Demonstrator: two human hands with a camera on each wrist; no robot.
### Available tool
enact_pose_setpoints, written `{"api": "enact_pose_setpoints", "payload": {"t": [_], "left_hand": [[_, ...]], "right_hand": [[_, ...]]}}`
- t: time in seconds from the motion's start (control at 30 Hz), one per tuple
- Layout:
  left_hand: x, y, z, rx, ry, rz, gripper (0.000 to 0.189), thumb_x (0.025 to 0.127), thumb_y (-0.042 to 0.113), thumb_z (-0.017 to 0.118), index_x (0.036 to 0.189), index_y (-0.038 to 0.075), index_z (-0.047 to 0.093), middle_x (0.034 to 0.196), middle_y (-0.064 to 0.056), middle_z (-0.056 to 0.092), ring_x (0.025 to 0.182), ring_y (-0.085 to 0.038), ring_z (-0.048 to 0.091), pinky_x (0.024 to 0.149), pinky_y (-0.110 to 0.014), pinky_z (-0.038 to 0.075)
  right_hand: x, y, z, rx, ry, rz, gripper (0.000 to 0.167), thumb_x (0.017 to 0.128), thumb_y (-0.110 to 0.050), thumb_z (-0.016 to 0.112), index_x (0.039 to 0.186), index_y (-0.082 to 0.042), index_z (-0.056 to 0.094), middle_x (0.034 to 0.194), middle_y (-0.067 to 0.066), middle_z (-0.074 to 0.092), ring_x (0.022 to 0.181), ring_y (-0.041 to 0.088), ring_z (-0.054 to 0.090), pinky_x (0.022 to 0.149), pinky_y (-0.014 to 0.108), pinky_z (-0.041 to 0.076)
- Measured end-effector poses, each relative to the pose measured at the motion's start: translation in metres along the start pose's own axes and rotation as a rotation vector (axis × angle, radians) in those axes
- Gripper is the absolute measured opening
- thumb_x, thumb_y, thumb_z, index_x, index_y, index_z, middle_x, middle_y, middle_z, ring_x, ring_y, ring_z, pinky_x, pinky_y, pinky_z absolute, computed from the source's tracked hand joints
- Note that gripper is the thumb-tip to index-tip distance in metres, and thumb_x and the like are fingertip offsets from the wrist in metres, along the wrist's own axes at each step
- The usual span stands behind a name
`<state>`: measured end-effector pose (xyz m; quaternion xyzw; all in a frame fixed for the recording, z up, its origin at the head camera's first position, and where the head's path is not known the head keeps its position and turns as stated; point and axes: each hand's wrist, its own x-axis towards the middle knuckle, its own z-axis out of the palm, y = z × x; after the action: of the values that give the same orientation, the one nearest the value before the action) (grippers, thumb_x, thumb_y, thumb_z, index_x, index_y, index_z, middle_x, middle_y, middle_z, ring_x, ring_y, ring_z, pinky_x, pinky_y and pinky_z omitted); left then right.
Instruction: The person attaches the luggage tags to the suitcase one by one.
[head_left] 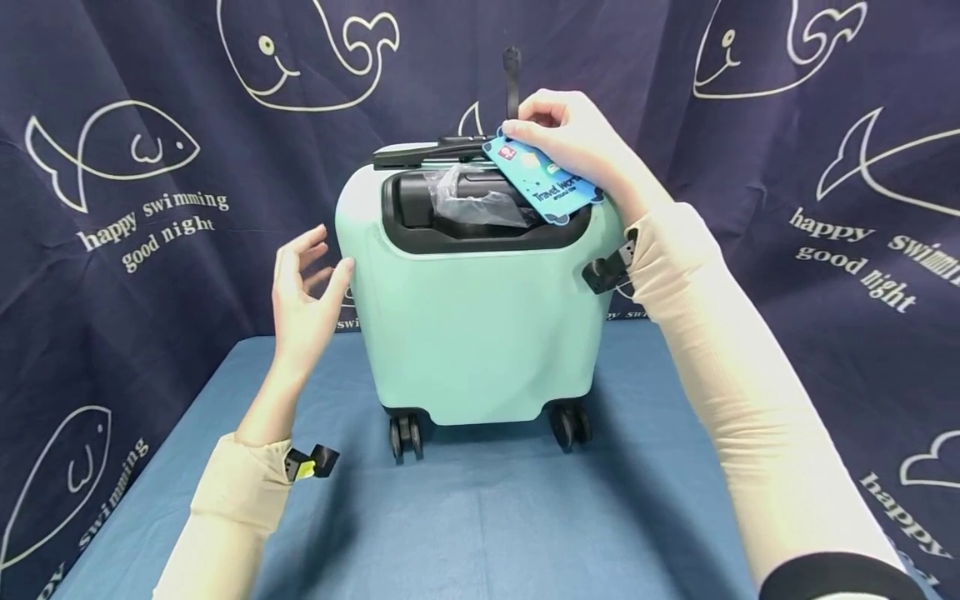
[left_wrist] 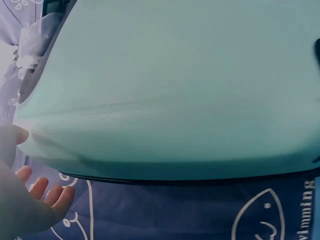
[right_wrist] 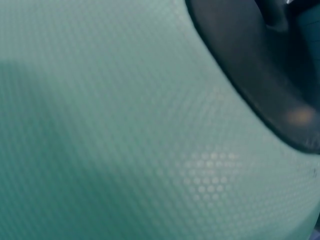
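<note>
Mint-green plastic forms the shell of a small wheeled suitcase (head_left: 480,333), which stands upright in the middle of a blue-covered table (head_left: 465,517). The right hand (head_left: 577,137) is at its top right, pinching a blue luggage tag (head_left: 543,182) by the upper corner between thumb and fingers; the printed face, with the word "Travel", slants down across the edge of a black recess (head_left: 480,244). A black strap (head_left: 512,71) rises just behind that hand. Inside the recess sits a dark handle grip (head_left: 415,200) partly covered by clear plastic wrap (head_left: 480,204), and above it a black bar (head_left: 408,157) lies along the top.

The left hand (head_left: 303,296) holds nothing; its fingers are spread, the thumb apart from them and pointing at the suitcase's left edge. Whether the thumb tip touches the shell I cannot tell. The right wrist view shows the shell's fine dotted texture beside the recess's black rim.

Two black casters, one at left (head_left: 406,435) and one at right (head_left: 570,425), rest on the cloth. Behind hangs a navy curtain (head_left: 247,275) printed with whales, fish and "happy swimming good night".
</note>
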<state>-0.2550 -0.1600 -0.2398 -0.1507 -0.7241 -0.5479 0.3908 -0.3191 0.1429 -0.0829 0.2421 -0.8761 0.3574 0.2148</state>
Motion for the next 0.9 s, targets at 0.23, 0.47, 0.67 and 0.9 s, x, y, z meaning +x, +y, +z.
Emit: {"api": "enact_pose_setpoints", "payload": {"t": [0.23,0.47,0.67,0.9], "left_hand": [[0.020,0.012,0.002,-0.009,0.017,0.044,0.046,0.086,0.012,0.066,0.129,0.005,0.052,0.129,-0.002,0.052,0.116,-0.011,0.051,0.095,-0.030,0.045],[0.037,0.027,0.007,-0.014,0.015,0.095,0.043,0.085,0.012,0.067,0.126,0.006,0.055,0.125,-0.001,0.057,0.114,-0.011,0.053,0.094,-0.029,0.045],[0.053,0.046,0.015,0.008,-0.035,0.149,0.037,0.085,0.013,0.067,0.120,0.002,0.060,0.123,-0.007,0.060,0.117,-0.013,0.053,0.102,-0.029,0.040],[0.078,0.054,0.029,-0.071,-0.098,0.152,0.033,0.085,0.006,0.065,0.115,-0.005,0.060,0.118,-0.017,0.062,0.115,-0.016,0.056,0.106,-0.018,0.033]], "right_hand": [[-0.002,-0.001,0.000,-0.002,0.006,0.011,0.018,0.088,-0.033,0.062,0.085,-0.016,0.062,0.077,-0.008,0.051,0.073,0.009,0.044,0.067,0.020,0.031],[-0.002,-0.002,0.000,-0.009,0.008,0.027,0.018,0.088,-0.034,0.062,0.085,-0.017,0.061,0.077,-0.008,0.051,0.075,0.008,0.044,0.068,0.019,0.031],[-0.002,-0.002,0.000,-0.004,0.007,0.016,0.018,0.088,-0.034,0.062,0.085,-0.016,0.062,0.076,-0.008,0.051,0.074,0.009,0.044,0.068,0.020,0.031],[-0.002,-0.002,0.001,0.030,0.007,0.007,0.016,0.088,-0.032,0.063,0.083,-0.017,0.062,0.073,-0.009,0.051,0.071,0.008,0.044,0.066,0.020,0.031]]}}
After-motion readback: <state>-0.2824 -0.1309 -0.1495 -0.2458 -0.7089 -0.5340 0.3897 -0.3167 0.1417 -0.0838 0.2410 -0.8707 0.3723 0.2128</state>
